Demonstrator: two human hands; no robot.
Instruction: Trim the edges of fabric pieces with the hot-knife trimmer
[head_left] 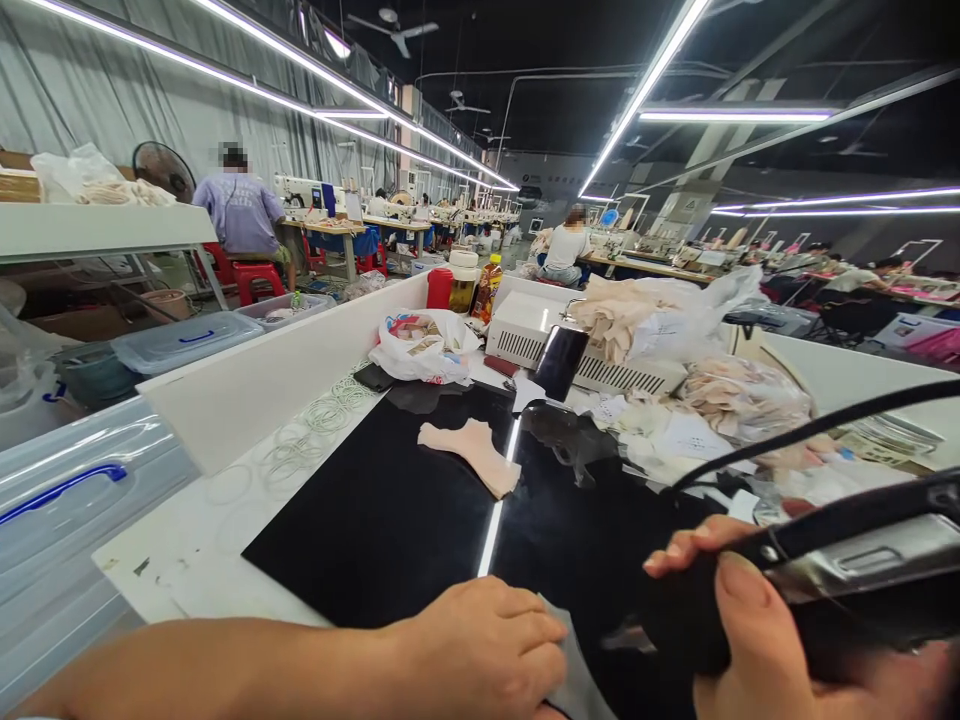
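My left hand (491,640) is low in the middle with its fingers curled at a thin grey sheet (576,665), which pokes out beside the knuckles. Part of that sheet is hidden below the hand and the frame's edge. At the lower right, my right hand (757,625) grips a bulky black corded tool (840,570) with a metal plate on its side; its exact kind does not show. Beyond both hands, a peach fabric piece (474,455) lies flat on the glossy black panel (360,500), touched by neither hand.
A black cable (810,432) arcs across the right side. Behind the panel are a plastic bag (424,345), a phone (562,362), a white vented box (517,330) and heaped fabric pieces (622,310). A low white wall (277,365) borders the left. Co-workers sit farther off.
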